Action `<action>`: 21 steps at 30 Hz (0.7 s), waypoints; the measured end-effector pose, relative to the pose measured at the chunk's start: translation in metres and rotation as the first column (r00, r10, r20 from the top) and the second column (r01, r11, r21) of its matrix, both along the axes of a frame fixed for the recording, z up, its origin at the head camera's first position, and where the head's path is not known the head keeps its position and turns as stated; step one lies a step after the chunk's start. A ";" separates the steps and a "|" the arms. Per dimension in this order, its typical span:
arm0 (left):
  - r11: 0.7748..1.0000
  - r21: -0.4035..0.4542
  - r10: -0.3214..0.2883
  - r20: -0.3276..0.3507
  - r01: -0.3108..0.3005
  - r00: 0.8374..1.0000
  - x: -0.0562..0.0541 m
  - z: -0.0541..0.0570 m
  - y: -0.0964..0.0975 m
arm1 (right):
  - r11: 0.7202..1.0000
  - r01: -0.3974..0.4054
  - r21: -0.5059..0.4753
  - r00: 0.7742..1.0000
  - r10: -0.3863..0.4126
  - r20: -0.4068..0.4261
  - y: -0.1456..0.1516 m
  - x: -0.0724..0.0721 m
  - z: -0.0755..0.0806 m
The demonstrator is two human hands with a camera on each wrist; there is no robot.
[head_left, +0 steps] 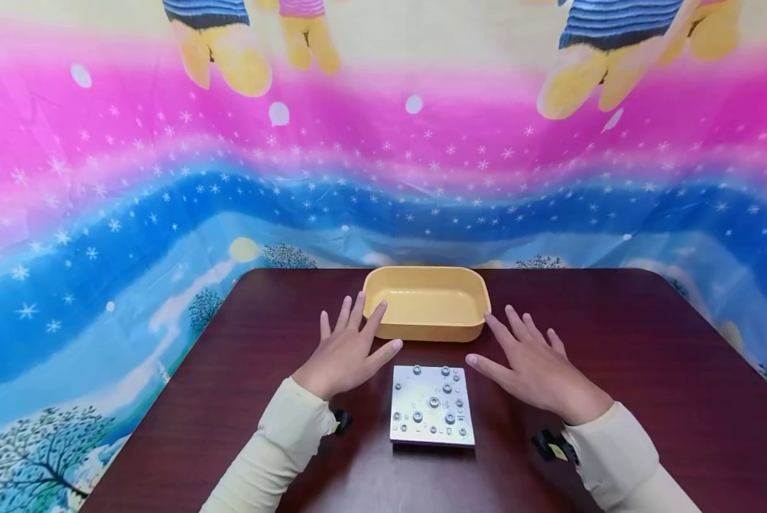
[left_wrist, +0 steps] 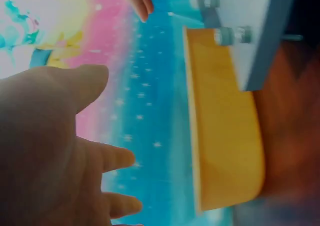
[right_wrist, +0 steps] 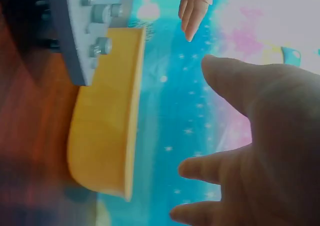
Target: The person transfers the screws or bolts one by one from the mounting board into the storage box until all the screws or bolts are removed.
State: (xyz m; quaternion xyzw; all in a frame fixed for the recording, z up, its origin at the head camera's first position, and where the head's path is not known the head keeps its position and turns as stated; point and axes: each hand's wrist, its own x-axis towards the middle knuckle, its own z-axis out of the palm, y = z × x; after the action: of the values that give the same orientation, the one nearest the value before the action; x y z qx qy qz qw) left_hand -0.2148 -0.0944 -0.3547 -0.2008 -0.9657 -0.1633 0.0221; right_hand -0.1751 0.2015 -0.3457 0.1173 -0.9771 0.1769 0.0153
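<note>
A silver metal plate (head_left: 424, 399) with several socket-head bolts in its top lies between the two hands in the head view. Bolt ends poke out below it in the left wrist view. Behind the plate stands a yellow rectangular tub (head_left: 434, 333). My left hand (head_left: 345, 356) is spread above the table to the left of the plate, fingers straight, holding nothing. On the other side my right hand (head_left: 533, 367) is held the same way, with spread fingers and nothing in its grasp. Whether any fingertip touches the tub cannot be told.
Both hands are over a dark reddish-brown table (head_left: 280, 313) with rounded far corners. A colourful printed cloth (head_left: 383, 164) hangs right behind the table and along its sides. A black strap (head_left: 552, 447) shows at the right wrist.
</note>
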 end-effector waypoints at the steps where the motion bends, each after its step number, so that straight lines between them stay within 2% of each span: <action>1: 1.000 0.012 -0.003 0.016 0.003 1.000 -0.003 -0.004 0.000 | 1.000 0.004 -0.010 1.000 -0.004 0.005 0.001 -0.003 -0.003; 3: 0.998 0.055 -0.014 0.052 0.011 0.999 -0.009 -0.012 -0.001 | 0.999 0.013 -0.038 1.000 -0.012 0.017 0.002 -0.008 -0.009; 5: 0.991 0.133 -0.027 0.093 0.014 0.995 -0.018 -0.021 -0.002 | 0.997 0.021 -0.080 0.999 -0.019 0.029 0.005 -0.015 -0.015; 7: 0.970 0.245 -0.035 0.146 -0.002 0.989 -0.027 -0.030 -0.003 | 0.992 0.034 -0.123 0.998 -0.027 0.054 0.008 -0.021 -0.022; 9: 0.935 0.353 -0.040 0.198 -0.033 0.979 -0.035 -0.037 -0.005 | 0.984 0.039 -0.177 0.996 -0.024 0.086 0.011 -0.028 -0.028; 12: 0.887 0.453 -0.034 0.247 -0.084 0.968 -0.044 -0.046 -0.009 | 0.964 0.043 -0.261 0.992 -0.010 0.127 0.015 -0.036 -0.039; 16: 0.842 0.531 -0.035 0.238 -0.100 0.971 -0.058 -0.056 -0.010 | 0.933 0.038 -0.359 0.993 0.006 0.121 0.018 -0.049 -0.051; 19: 0.779 0.619 -0.060 0.236 -0.102 0.970 -0.069 -0.065 -0.009 | 0.900 0.055 -0.433 0.991 0.006 0.137 0.020 -0.058 -0.057; 21: 0.717 0.689 -0.088 0.240 -0.106 0.967 -0.076 -0.072 -0.008 | 0.866 0.063 -0.495 0.987 0.018 0.157 0.022 -0.063 -0.062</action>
State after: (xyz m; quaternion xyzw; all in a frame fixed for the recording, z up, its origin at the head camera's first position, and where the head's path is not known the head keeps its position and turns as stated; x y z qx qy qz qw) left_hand -0.2908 -0.1020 -0.4266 -0.1501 -0.8285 -0.5387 -0.0276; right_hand -0.2381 0.2235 -0.4078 0.0838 -0.8977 0.4316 -0.0293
